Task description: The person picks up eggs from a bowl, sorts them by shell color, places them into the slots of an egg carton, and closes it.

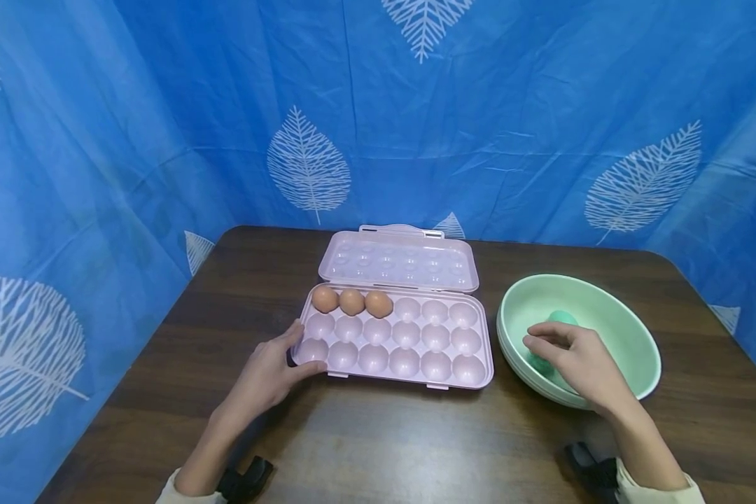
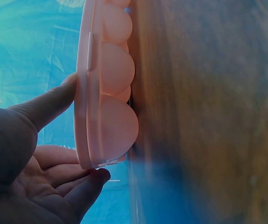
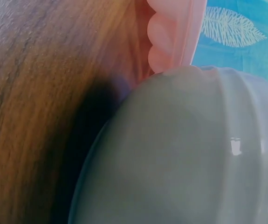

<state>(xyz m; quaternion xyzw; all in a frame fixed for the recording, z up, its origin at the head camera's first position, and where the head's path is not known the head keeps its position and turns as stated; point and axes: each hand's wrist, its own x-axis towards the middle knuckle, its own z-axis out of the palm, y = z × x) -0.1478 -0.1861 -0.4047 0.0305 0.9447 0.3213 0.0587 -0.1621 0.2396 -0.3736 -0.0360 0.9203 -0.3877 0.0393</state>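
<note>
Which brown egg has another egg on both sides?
The middle brown oval egg in the pale-pink plastic egg tray; the leftmost egg and rightmost egg each have only one neighbour.

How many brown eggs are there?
3, in the carton, back row: first egg at the left end, second egg beside it, then third egg. The right hand over the bowl may hide more.

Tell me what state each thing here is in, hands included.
Egg tray: open, three places filled, the rest empty.
Lid: swung open, lying behind the tray.
Brown eggs: three, seated at the left end of the back row.
Green bowl: upright, not empty.
Green thing inside: partly hidden.
Left hand: grips the tray's front left corner.
Right hand: over the bowl, fingers bent; can't tell whether it holds anything.
Blue backdrop: hanging, wrinkled.
</note>
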